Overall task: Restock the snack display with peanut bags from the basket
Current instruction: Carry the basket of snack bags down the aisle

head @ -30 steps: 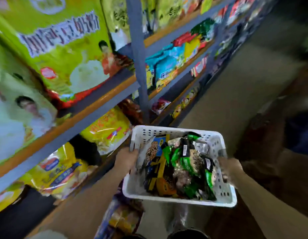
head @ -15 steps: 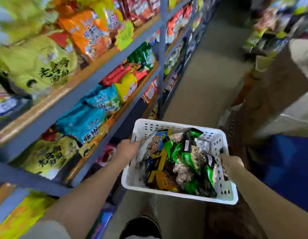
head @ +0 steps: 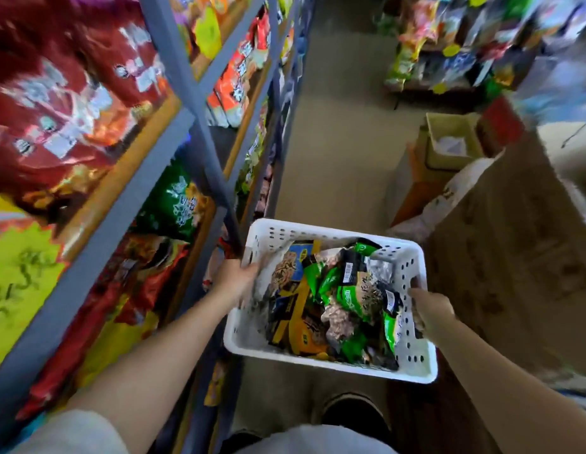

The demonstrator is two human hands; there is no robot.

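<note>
White plastic basket (head: pixel 413 365) was carried full of peanut bags (head: pixel 349 293), left hand (head: pixel 234 280) and right hand (head: pixel 431 311) clamped on its side rims. Shelving (head: pixel 200 103) stood just left of the basket; I judged restocking not yet begun, no bag lifted out.

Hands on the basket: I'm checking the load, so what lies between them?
In the head view, snack bags heaped inside the white basket fill the stretch between the left hand and right hand.
</note>
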